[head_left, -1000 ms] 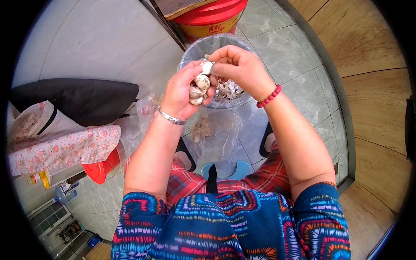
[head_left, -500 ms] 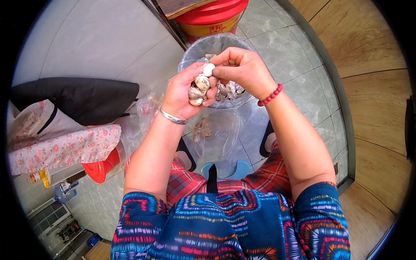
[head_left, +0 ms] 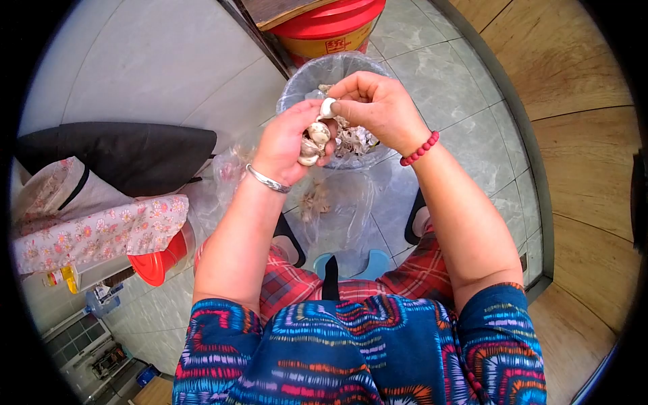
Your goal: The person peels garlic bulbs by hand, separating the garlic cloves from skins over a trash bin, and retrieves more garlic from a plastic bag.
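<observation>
Several unpeeled garlic cloves [head_left: 313, 143] lie in my left hand [head_left: 287, 138], its fingers curled around them. At that hand's fingertips sits a smooth white garlic clove [head_left: 327, 108]. My right hand [head_left: 378, 104] pinches this white clove between thumb and forefinger, so both hands touch it. Below them stands a bin [head_left: 297, 88] lined with a clear plastic bag. Loose garlic skins [head_left: 354, 140] lie inside the bin, partly covered by my hands.
Behind the bin is a bucket with a red lid [head_left: 331, 20]. A clear plastic bag [head_left: 337, 209] lies on the tiled floor between my feet. To the left are a floral cloth [head_left: 108, 229] and a red container [head_left: 158, 260]. A wooden panel [head_left: 574, 162] curves along the right.
The white clove has tilted and shifted slightly to the right at the fingertips. My left hand has turned a little with the other cloves. My right hand keeps its pinch.
</observation>
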Motion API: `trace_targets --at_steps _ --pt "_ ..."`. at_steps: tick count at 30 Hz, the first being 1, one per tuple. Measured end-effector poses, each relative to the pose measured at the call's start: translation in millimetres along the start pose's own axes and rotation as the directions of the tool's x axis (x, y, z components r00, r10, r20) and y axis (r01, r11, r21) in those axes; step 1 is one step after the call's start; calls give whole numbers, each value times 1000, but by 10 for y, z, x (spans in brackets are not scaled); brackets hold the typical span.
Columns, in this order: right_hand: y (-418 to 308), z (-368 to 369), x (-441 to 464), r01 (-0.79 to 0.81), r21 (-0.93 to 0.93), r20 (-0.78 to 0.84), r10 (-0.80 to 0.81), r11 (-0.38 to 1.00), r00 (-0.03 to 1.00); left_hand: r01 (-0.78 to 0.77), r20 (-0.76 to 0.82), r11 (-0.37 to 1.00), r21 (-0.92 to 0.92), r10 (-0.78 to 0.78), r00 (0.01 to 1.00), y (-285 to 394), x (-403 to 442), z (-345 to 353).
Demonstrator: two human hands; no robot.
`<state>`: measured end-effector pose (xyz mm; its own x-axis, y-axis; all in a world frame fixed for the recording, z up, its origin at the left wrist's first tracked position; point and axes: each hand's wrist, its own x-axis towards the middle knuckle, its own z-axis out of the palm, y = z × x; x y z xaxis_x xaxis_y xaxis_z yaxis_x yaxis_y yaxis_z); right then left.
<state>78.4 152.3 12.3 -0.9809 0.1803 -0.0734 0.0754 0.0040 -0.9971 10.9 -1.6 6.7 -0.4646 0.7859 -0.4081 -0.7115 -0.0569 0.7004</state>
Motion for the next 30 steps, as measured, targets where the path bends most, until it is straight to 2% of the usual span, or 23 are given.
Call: trace_targets --at_steps 5,7,14,16,17,19,23,25,28,30 --pt "-9 8 4 -29 -35 10 29 999 1000 -69 -53 997 37 71 996 -18 -29 89" --pt "-17 36 -13 -16 18 71 14 1000 997 -71 -57 997 28 73 996 -7 -32 82" --pt "-66 -40 -19 -66 115 93 55 991 994 -105 11 990 91 105 994 21 -36 73" --pt "-51 -56 -8 -95 237 120 68 967 990 -123 23 988 91 121 992 26 -40 84" --pt "-59 -42 -13 -95 236 121 67 967 990 -125 19 986 108 124 992 27 -43 89" --pt "-145 12 -39 -117 6 19 117 993 993 -128 16 984 125 127 992 20 -39 98" --pt "-110 -12 -35 -107 70 42 104 992 994 -140 28 980 138 138 990 4 -35 101" --pt "-76 -32 -22 -127 211 55 118 969 992 -149 49 982 112 144 988 8 -33 100" --pt "-124 0 -30 -133 106 6 133 985 991 -151 61 982 112 145 988 11 -29 111" --pt "-131 -13 -34 -135 105 15 134 985 991 -166 4 962 215 169 986 8 -31 143"
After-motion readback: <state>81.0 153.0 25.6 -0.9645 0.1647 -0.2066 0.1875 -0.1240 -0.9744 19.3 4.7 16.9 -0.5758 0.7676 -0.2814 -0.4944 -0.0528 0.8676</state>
